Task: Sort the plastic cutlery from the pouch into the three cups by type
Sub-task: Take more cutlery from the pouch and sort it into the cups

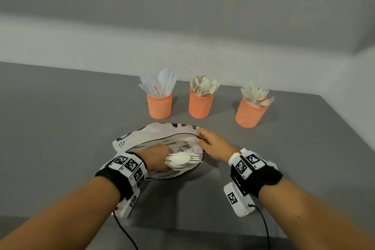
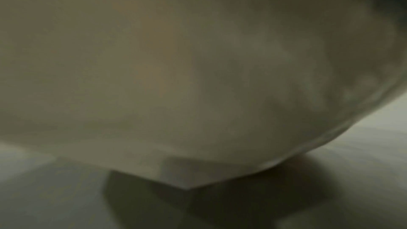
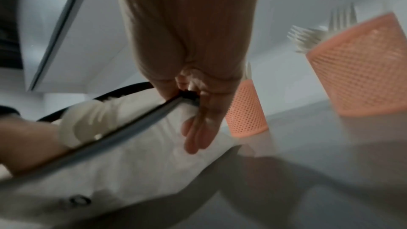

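From the head view, the left hand (image 1: 157, 157) grips a bundle of spoons and forks (image 1: 182, 159) inside the open pouch (image 1: 142, 136) on the grey counter (image 1: 60, 117), three orange cups (image 1: 200, 104) standing beyond. The left wrist view is a dim blur. In the right wrist view, the right hand (image 3: 198, 83) pinches the pouch's dark rim (image 3: 141, 121), remaining fingers (image 3: 196, 137) extended.

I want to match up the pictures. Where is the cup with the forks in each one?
Head view: the fork cup stands at the right end of the row of three orange cups, beyond the pouch.
Left wrist view: not in it; the picture is dark and blurred.
Right wrist view: the fork cup fills the right edge, fork tines poking over its rim.
Shared landmark: the right hand pinching the pouch's dark rim.
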The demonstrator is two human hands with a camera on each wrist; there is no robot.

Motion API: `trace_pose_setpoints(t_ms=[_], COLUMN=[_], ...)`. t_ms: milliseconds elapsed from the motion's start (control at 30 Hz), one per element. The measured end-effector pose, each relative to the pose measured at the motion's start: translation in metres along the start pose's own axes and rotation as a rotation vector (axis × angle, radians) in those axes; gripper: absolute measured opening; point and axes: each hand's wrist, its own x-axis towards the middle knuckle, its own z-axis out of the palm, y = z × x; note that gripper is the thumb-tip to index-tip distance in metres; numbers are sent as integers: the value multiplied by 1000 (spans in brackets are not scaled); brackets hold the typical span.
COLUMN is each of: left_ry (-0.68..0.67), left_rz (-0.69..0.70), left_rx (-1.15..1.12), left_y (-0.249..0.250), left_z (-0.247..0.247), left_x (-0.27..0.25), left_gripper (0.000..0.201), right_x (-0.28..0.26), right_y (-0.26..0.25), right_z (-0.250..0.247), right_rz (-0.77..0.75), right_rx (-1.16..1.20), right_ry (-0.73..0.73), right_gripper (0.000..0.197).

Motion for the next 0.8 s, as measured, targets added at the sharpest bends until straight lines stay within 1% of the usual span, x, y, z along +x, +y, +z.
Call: trace_pose_setpoints(t_ms=[33,100,167,267,300,333,400,467,500,533,600,667,700,767,800], left_ry=[16,71,148,206,213,218,245,358,394,385,253,140,132,124,123], left_rz=[10,58,137,190,197,195,126,20,-13,-23,-7,3,20,57,81], left_rx=[-16,-56,-111,-239,-286,-304,-265,-210,-227,-273,-432,-597,-607,-411,-312], left_y=[-1,-4,-8,-10,-10,-10,-14,-21,-24,-25,-26,-27,-29,-26,-25], left_z=[-2,-10,-22,-42,-48,-52,-57,-60,-60,-59,-54,-49,-46,-44,-42], left_x=[-2,-12,-20,-30,-31,-32,-32,-33,-34,-36,-37,-37,-37,-38,-37], left_gripper=[22,23,17,17,11,6,9,28,37,45,53,49,43,27,21], right_x=[0,1,0,2,3,5,8,10,10,10,11,12,13,14,14], right_y=[0,0,-1,-9,-13,-17,-21,-22,-22,-21,-19,-18,-19,-18,-18], right_z=[-2,-11,-22,-34,-37,-39,-43,-42,-39,-35,-28,-23,-22,-24,-24], right_rz=[-3,-13,-23,-48,-64,-79,-102,-130,-132,-121,-85,-73,-61,-21,-12], right_rx=[-61,-180,-256,-310,-323,-327,-300,-286,-294,-307,-305,-223,-150,13,60], right_ry=[24,114,213,312,331,347,348,291,259,230,171,110,85,54,51], right_gripper=[9,14,19,17,15,14,13,13,12,14,15,16,20,30,31])
